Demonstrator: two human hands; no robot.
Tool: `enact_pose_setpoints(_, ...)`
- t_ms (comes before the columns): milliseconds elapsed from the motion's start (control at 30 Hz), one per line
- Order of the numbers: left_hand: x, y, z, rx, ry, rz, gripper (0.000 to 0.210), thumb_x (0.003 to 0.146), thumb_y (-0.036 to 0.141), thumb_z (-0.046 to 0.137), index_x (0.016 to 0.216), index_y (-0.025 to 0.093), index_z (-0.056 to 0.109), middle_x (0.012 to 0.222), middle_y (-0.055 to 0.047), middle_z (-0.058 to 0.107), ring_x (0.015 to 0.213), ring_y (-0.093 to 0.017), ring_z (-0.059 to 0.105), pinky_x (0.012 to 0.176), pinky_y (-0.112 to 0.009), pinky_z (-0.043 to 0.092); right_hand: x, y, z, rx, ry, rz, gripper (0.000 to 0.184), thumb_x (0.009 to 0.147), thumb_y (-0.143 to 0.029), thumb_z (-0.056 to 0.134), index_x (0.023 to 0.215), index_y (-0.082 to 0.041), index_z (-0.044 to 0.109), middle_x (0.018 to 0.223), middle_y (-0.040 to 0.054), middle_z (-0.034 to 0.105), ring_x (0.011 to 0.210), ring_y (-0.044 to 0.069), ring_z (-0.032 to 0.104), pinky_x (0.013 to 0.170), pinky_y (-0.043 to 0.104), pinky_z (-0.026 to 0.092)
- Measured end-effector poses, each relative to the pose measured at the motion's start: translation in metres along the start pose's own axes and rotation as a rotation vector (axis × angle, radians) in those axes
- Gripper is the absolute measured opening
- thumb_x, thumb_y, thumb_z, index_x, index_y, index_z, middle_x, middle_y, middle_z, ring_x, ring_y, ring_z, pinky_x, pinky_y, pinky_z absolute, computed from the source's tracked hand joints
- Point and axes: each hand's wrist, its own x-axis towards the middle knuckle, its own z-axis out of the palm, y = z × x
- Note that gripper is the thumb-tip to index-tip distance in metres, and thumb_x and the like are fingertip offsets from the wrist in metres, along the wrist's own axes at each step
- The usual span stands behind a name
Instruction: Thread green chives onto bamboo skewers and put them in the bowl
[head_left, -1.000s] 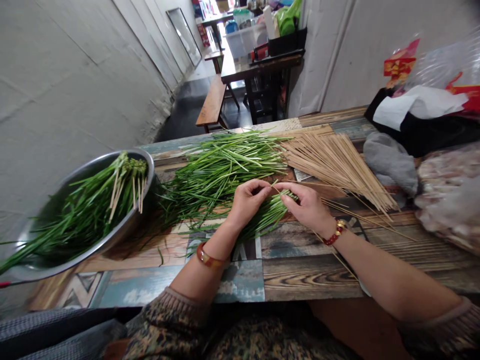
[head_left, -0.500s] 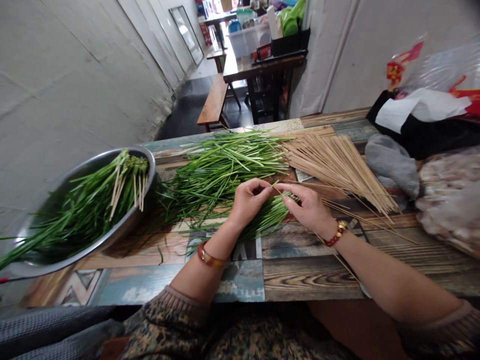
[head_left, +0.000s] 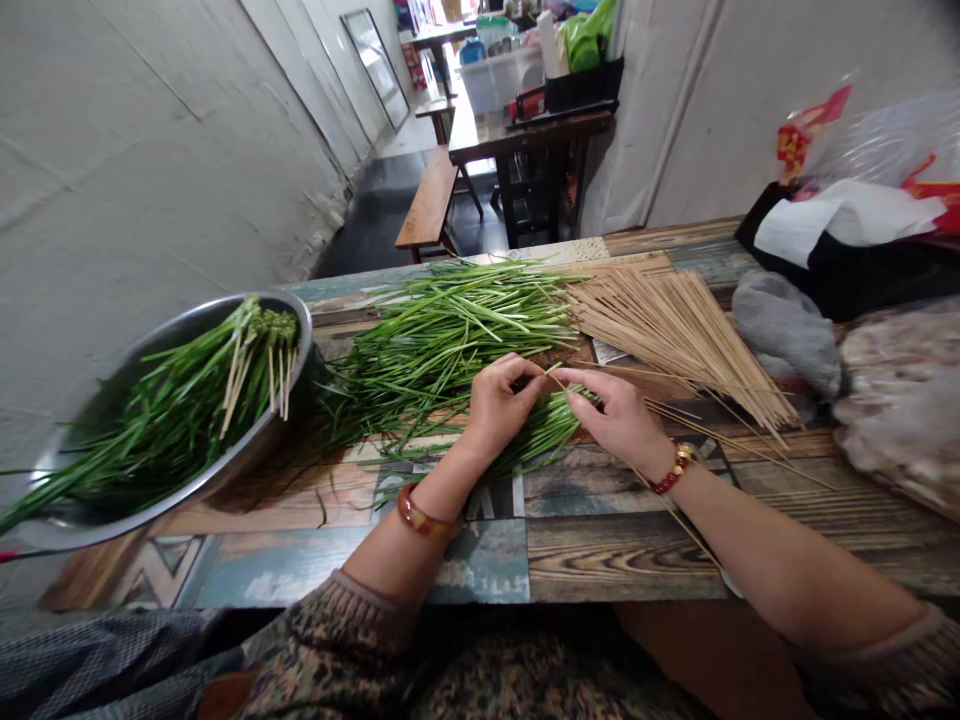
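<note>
Over the middle of the table, my left hand (head_left: 504,398) has thumb and forefinger closed on the pale end of a garlic chive (head_left: 553,369). Facing it, my right hand (head_left: 616,412) pinches a thin bamboo skewer (head_left: 686,528), which runs back under the palm towards the table's front edge. The skewer's tip meets the chive between the two hands; whether it has gone through, I cannot tell. Beneath both hands lies a small bunch of chives (head_left: 544,432), partly covered by them. A larger heap of chives (head_left: 457,325) spreads just beyond.
Loose bamboo skewers (head_left: 675,330) fan out at the right. A metal basin (head_left: 300,350) at the left holds skewered chives (head_left: 259,340). Along the right side are a grey plastic bag (head_left: 784,325) and a clear bag of pale pieces (head_left: 900,400). A bench (head_left: 427,205) stands beyond the table.
Both hands keep almost the same pinch and place at the chive's end. The whole view has shifted very slightly; nothing has been let go or picked up.
</note>
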Motion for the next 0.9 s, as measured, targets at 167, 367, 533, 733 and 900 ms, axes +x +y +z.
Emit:
enact_pose_setpoints(167, -0.0003, 0.0001, 0.0002, 0.005, -0.007, 0.032, 0.010, 0.079, 0.013, 0.064, 0.071, 0.016, 0.069, 0.068, 0.000, 0.064, 0.067, -0.011, 0.058, 0.062, -0.022, 0.041, 0.0004, 0.0007, 0.0003, -0.009, -0.003, -0.009, 0.033, 0.083, -0.017, 0.050, 0.108, -0.017, 0.071, 0.109, 0.0079, 0.073, 0.100, 0.021, 0.069, 0.093, 0.036, 0.053)
enact_pose_setpoints(367, -0.0005, -0.0009, 0.0000, 0.043, -0.018, 0.061, 0.010, 0.081, 0.014, 0.063, 0.073, 0.016, 0.069, 0.069, -0.001, 0.064, 0.067, -0.012, 0.058, 0.063, -0.023, 0.042, 0.0006, 0.0001, -0.0002, -0.013, -0.015, 0.006, 0.032, 0.083, -0.017, 0.049, 0.107, -0.019, 0.070, 0.108, 0.0063, 0.074, 0.099, 0.021, 0.069, 0.093, 0.035, 0.052)
enact_pose_setpoints(533, -0.0006, -0.0037, 0.0003, 0.067, -0.038, 0.105, 0.010, 0.082, 0.016, 0.062, 0.077, 0.016, 0.070, 0.072, -0.002, 0.065, 0.069, -0.013, 0.059, 0.064, -0.023, 0.043, 0.0009, 0.0004, 0.0001, -0.008, -0.021, 0.009, 0.030, 0.082, -0.016, 0.049, 0.106, -0.018, 0.069, 0.107, 0.0072, 0.073, 0.098, 0.021, 0.068, 0.092, 0.035, 0.051)
enact_pose_setpoints(733, 0.0002, -0.0043, -0.0006, 0.054, -0.057, 0.130, 0.010, 0.083, 0.015, 0.061, 0.077, 0.017, 0.069, 0.074, -0.003, 0.067, 0.069, -0.013, 0.060, 0.066, -0.024, 0.045, 0.0012, 0.0013, 0.0001, 0.047, -0.008, 0.035, 0.038, 0.080, -0.015, 0.051, 0.118, -0.018, 0.059, 0.086, 0.0040, 0.070, 0.077, 0.017, 0.065, 0.075, 0.030, 0.052)
enact_pose_setpoints(900, -0.0007, -0.0039, 0.0015, 0.034, -0.080, 0.133, 0.010, 0.083, 0.015, 0.061, 0.077, 0.017, 0.069, 0.075, -0.003, 0.067, 0.070, -0.013, 0.061, 0.066, -0.024, 0.045, 0.0012, 0.0008, -0.0008, 0.099, -0.036, 0.036, 0.043, 0.082, -0.014, 0.051, 0.124, -0.019, 0.054, 0.076, -0.0004, 0.062, 0.069, 0.014, 0.060, 0.071, 0.029, 0.048)
